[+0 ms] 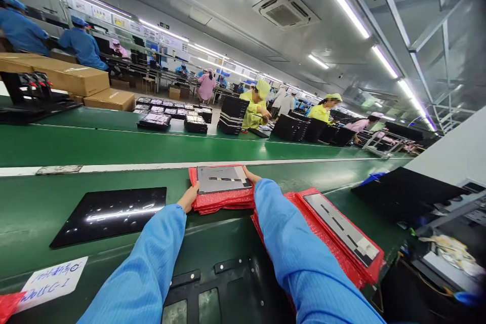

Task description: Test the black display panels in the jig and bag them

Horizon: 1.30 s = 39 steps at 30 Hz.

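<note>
A grey display panel (218,174) with a dark strip lies over a pile of red bubble-wrap sleeves (222,202) in front of me. My left hand (189,198) grips its left edge. At the far right corner, my right hand (251,175) is closed on the same panel; my sleeve partly hides that hand. Right of my right forearm, another panel (337,223) rests on a second red bubble-wrap pile (370,271). To the left lies a glossy black screen (114,212). Below my hands is a black frame with cutouts (235,276), partly covered by my sleeves.
A green bench (94,152) runs across the view, with a handwritten label (55,283) at lower left. Beyond are stacked black trays (232,114), cardboard boxes (68,76) and co-workers, two in yellow. A large dark panel (406,192) juts in from the right.
</note>
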{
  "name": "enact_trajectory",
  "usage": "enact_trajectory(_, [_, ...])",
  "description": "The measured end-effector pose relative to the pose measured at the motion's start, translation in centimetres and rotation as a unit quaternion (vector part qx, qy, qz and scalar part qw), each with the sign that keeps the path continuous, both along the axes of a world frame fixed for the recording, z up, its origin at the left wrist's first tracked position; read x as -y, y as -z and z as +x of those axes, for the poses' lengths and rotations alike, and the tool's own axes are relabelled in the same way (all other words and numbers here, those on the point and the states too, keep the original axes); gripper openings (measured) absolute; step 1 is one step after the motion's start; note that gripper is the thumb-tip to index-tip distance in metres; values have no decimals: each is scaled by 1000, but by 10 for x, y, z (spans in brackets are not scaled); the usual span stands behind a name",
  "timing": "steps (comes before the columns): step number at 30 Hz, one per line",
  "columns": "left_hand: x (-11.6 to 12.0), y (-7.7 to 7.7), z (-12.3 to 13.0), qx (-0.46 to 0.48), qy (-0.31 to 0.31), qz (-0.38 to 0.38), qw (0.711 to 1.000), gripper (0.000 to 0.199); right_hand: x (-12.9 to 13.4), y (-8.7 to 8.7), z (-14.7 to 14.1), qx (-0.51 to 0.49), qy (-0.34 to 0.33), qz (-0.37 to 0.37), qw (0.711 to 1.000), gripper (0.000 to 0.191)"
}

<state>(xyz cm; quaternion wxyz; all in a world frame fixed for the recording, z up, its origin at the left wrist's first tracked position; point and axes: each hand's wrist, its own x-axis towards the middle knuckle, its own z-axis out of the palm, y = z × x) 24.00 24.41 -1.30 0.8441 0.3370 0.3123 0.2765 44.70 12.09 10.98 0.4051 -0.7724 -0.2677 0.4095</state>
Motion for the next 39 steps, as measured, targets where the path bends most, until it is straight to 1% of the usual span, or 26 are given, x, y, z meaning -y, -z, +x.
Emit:
enact_trajectory(3, [-2, 4, -6, -5, -14, -7, 1000, 39, 3, -8, -12, -20, -28, 37, 999, 73])
enact_trajectory(5, [-4, 6, -10, -4, -19, -5, 1000, 42, 0, -12, -13, -23, -43, 57, 997, 69])
enact_trajectory(9, [-9, 9, -27, 17, -14, 3, 1000, 49, -17, -16, -6, 8, -74, 88, 993, 47])
enact_trajectory(12, [-12, 10, -45, 41, -15, 22, 999, 46, -31, -20, -4, 67, -107, 152, 980, 34])
enact_trajectory(13, [-13, 11, -51, 46, -20, 33, 998, 45, -33, -22, -5, 87, -121, 177, 973, 36])
enact_trajectory(15, [-15, 11, -62, 51, -34, 57, 996, 42, -31, -27, -7, 121, -153, 221, 955, 53])
enact_trajectory(17, [-18, 10, -71, 44, -46, 86, 994, 40, -23, -30, -8, 140, -188, 248, 940, 72])
enact_trajectory(19, [-19, 8, -77, 27, -50, 120, 991, 40, -9, -29, -6, 142, -225, 254, 930, 82])
enact_trajectory(21, [-19, 4, -78, 9, -48, 159, 986, 43, 5, -21, -1, 135, -256, 245, 925, 80])
enact_trajectory(24, [-13, -2, -74, -3, -45, 217, 975, 54, 19, -1, 9, 126, -275, 229, 925, 71])
enact_trajectory(26, [-9, -6, -71, -5, -39, 250, 967, 61, 23, 15, 15, 125, -275, 226, 926, 68])
enact_trajectory(29, [-9, -13, -72, -3, -41, 290, 956, 70, 21, 33, 20, 123, -276, 227, 926, 72])
enact_trajectory(32, [-14, -24, -80, 15, -77, 327, 942, 81, 17, 43, 21, 116, -290, 227, 922, 67])
enact_trajectory(35, [-16, -36, -87, 45, -114, 350, 929, 99, 13, 48, 20, 109, -308, 217, 920, 62])
enact_trajectory(36, [-16, -39, -88, 50, -125, 353, 926, 102, 13, 49, 20, 107, -312, 213, 920, 62])
enact_trajectory(37, [-16, -41, -87, 49, -136, 352, 925, 102, 12, 51, 19, 105, -317, 210, 919, 63])
enact_trajectory(39, [-16, -43, -85, 35, -159, 345, 924, 94, 10, 54, 18, 100, -324, 206, 918, 64])
